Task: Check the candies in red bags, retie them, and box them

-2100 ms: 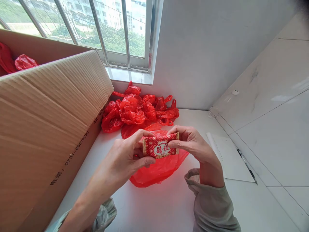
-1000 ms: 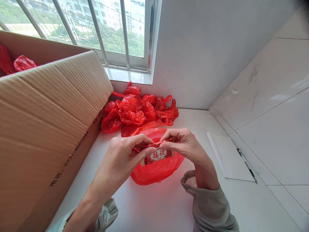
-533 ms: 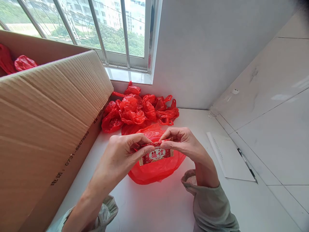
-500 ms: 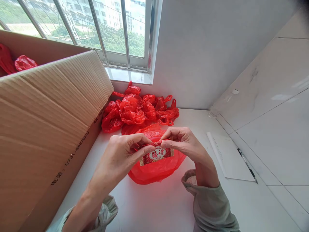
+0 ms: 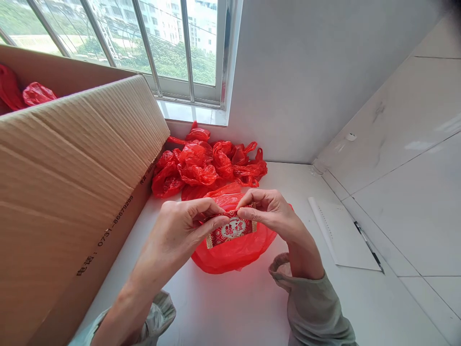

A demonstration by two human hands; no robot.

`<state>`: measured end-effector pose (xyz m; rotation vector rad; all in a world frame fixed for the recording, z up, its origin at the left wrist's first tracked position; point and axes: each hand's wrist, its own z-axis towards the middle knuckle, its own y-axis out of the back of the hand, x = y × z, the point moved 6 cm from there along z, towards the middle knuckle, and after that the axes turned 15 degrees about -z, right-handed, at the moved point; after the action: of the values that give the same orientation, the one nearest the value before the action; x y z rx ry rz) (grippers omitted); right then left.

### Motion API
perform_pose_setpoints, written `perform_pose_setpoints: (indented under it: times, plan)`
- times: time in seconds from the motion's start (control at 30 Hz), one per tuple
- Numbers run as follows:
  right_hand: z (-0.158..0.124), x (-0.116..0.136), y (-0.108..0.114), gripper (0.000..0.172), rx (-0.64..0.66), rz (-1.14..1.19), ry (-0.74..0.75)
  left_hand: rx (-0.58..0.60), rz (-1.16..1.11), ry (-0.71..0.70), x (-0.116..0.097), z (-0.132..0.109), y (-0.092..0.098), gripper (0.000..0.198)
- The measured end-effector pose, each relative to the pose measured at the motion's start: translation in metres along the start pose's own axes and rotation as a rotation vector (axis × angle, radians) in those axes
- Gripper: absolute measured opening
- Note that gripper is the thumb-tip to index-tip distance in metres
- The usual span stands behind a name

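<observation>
A small red packet (image 5: 232, 229) with gold edging and a white oval bearing red characters is held above a red plastic bag (image 5: 234, 250) that lies on the white table (image 5: 234, 307). My left hand (image 5: 180, 230) pinches the packet's top left edge between thumb and fingers. My right hand (image 5: 270, 211) pinches its top right edge the same way. The packet's top edge is folded toward me under my fingertips. Both hands are closed on it.
A big open cardboard box (image 5: 72, 182) fills the left side, with red bags (image 5: 34, 92) inside. A heap of crumpled red plastic bags (image 5: 209, 163) lies by the window wall. A sheet of paper (image 5: 342, 235) and a pen (image 5: 367, 247) rest at the right, near the tiled wall.
The packet has tipped down from upright toward the bag, and its top edge has been folded over. Both hands have shifted slightly left and lower while keeping their pinch.
</observation>
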<state>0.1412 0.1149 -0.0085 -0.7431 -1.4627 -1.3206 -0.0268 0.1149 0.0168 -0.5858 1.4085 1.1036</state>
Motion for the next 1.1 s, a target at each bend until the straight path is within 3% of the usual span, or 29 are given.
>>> perform_pose_setpoints:
  times: [0.3,0.53,0.8,1.1]
  plan:
    - [-0.0005,-0.0044,0.002,0.023,0.002,0.035,-0.013,0.016,0.036,0.004,0.0012,0.0006,0.0001,0.012]
    - [0.001,-0.0051,-0.0022,0.025,0.037,0.018,-0.028,-0.002,0.115,0.015,0.0009,0.0007,0.0015,0.024]
    - [-0.0025,-0.0027,0.0015,0.024,0.011,0.0,-0.008,0.032,0.051,0.015,0.0007,0.0003,-0.0032,0.014]
    - [-0.0027,0.0005,0.0024,0.026,-0.009,-0.052,-0.009,-0.082,0.25,-0.117,-0.0067,-0.0011,-0.0003,0.019]
